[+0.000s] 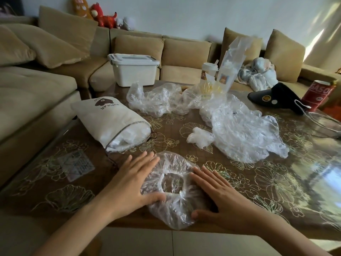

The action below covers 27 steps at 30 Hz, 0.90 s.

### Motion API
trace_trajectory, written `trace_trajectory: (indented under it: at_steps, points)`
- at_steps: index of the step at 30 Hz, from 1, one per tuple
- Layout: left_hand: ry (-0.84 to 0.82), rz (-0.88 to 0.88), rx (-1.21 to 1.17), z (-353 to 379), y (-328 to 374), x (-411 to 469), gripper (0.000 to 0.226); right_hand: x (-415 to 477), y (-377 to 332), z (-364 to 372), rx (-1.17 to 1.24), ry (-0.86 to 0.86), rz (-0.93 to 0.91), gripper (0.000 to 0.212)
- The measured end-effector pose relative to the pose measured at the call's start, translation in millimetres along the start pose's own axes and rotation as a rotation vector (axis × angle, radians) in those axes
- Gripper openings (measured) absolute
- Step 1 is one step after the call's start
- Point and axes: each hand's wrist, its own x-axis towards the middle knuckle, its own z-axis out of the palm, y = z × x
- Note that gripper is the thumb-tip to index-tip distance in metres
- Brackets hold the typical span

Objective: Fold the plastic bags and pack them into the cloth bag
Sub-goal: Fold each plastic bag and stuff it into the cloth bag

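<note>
Item: clear crinkled plastic bag [171, 189], near desk [276, 182] edge, held down at its sides by left hand [132, 183] and right hand [217, 198], fingers [145, 163] straight, gripping nothing. Probably featherlight, limp, slippery, springy; best pinched at gathered rim. Cream drawstring cloth bag [110, 122] just beyond, mouth open.

The cloth bag [108, 117] reads "POPULAR" upside down; the red can [318, 95] shows "GASO", cut off.

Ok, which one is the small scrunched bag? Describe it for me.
Start at the cloth bag lying at the left of the table, and look right from its open mouth. The small bag sits mid-table against the big clear bag. It alone is milky white and balled up tight.
</note>
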Motion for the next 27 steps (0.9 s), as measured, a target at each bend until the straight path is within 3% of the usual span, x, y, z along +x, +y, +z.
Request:
trace_trajectory:
  at_steps: [3, 6, 10, 17, 20, 22, 25, 27]
  points:
    - [0.141, 0.131, -0.063, -2, 16, -13, 0.087, -9, -9, -2, -0.001, 0.063, -0.045, 0.098]
    - [0.135, 0.256, 0.041, 4, 34, -24, 0.078, -12, -15, 8, 0.025, 0.118, -0.127, 0.1]
    - [0.073, 0.26, 0.118, 10, 35, -30, 0.059, -10, -15, 17, 0.082, 0.197, -0.128, 0.077]
    - [0.049, 0.255, 0.119, 12, 32, -33, 0.047, -3, -15, 12, 0.166, 0.243, -0.133, 0.069]
    - [0.057, 0.248, 0.077, 12, 34, -34, 0.041, -1, -17, 10, 0.226, 0.225, -0.11, 0.084]
    - [0.099, 0.195, -0.098, 11, 30, -33, 0.043, 0, -16, 8, 0.235, 0.218, -0.101, 0.086]
    - [0.192, 0.153, -0.295, 8, 23, -31, 0.072, 4, -11, 8, 0.256, 0.304, -0.099, 0.059]
    - [0.248, 0.146, -0.344, 5, 19, -30, 0.064, 6, -8, 6, 0.296, 0.357, -0.092, 0.035]
